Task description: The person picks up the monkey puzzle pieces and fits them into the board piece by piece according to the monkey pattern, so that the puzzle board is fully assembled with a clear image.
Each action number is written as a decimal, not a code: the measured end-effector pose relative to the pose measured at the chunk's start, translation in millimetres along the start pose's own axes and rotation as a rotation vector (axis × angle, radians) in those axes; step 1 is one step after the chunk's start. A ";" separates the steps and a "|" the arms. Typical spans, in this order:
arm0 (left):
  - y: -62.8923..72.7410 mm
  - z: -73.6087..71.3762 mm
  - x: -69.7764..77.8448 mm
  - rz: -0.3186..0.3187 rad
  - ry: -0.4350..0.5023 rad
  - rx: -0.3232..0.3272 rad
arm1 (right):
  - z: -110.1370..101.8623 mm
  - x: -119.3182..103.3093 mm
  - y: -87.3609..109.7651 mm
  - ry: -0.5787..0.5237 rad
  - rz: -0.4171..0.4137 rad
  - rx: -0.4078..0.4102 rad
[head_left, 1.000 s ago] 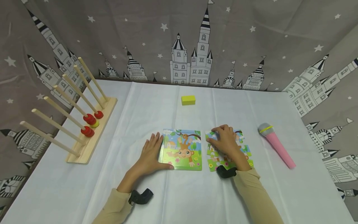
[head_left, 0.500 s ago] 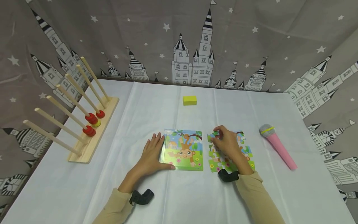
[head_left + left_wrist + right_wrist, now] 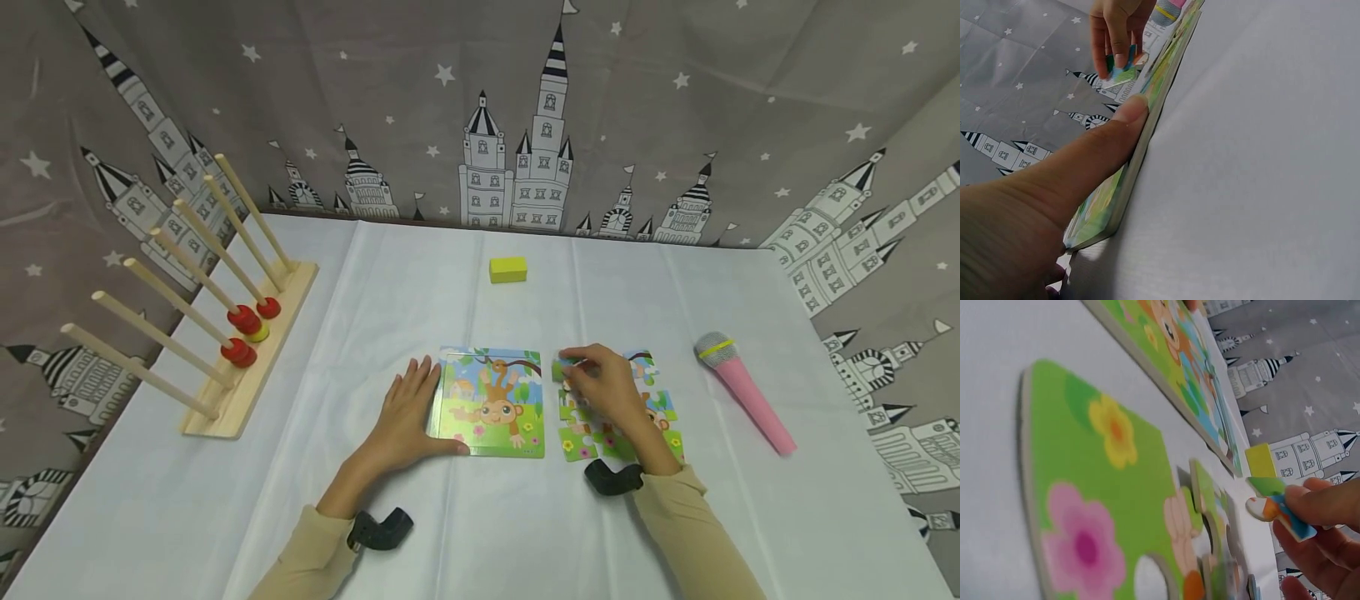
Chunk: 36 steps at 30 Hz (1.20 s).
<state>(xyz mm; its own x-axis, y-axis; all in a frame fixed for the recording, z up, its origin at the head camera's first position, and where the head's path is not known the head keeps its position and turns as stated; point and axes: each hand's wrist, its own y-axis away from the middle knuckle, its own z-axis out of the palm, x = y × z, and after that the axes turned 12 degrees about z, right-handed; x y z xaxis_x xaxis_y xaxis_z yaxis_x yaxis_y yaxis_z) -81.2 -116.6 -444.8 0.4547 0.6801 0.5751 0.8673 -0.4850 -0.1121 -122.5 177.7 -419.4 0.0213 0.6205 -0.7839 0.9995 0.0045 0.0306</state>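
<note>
A square puzzle board [image 3: 495,392] printed with a monkey lies flat on the white table. Along its left side rests my left hand [image 3: 399,427], fingers stretched out, with the thumb [image 3: 1100,153] on the near edge in the left wrist view. My right hand [image 3: 611,387] pinches a jigsaw piece [image 3: 1284,506] between thumb and fingers, raised off the table in the right wrist view; it is green, blue, white and orange. Beneath that hand, several loose jigsaw pieces [image 3: 577,443] lie close together, showing flowers and monkey parts. The hand and wrist partly hide them.
A wooden peg stand [image 3: 251,375] with red and yellow beads is at the left. A yellow block [image 3: 508,270] sits toward the back. At the right lies a pink toy microphone [image 3: 750,400]. A grey castle-print curtain [image 3: 420,83] hangs behind the table.
The right hand, over the loose pieces, now has a jigsaw piece lifted and tilted at their far left corner. The left hand stays on the board's edge.
</note>
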 end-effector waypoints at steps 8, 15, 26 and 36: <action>-0.9 1.1 0.2 0.003 -0.004 0.003 | 5.9 -1.3 -0.9 -0.101 -0.063 0.027; -1.0 0.5 0.6 0.005 0.008 0.007 | 11.5 -32.5 6.5 -0.167 -0.038 0.007; -0.3 0.0 0.0 0.007 0.006 -0.003 | 64.9 -38.5 -12.8 -0.209 0.045 -0.092; 0.5 -0.1 0.3 -0.004 0.007 -0.012 | 96.9 -56.9 -19.6 -0.173 0.021 -0.169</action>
<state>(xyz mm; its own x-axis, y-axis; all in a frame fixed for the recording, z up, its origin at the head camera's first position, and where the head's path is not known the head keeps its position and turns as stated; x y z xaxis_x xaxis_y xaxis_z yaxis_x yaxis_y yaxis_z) -80.6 -116.7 -444.5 0.4500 0.6779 0.5813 0.8664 -0.4892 -0.1001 -141.2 66.3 -435.5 0.0599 0.4783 -0.8762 0.9812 0.1329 0.1397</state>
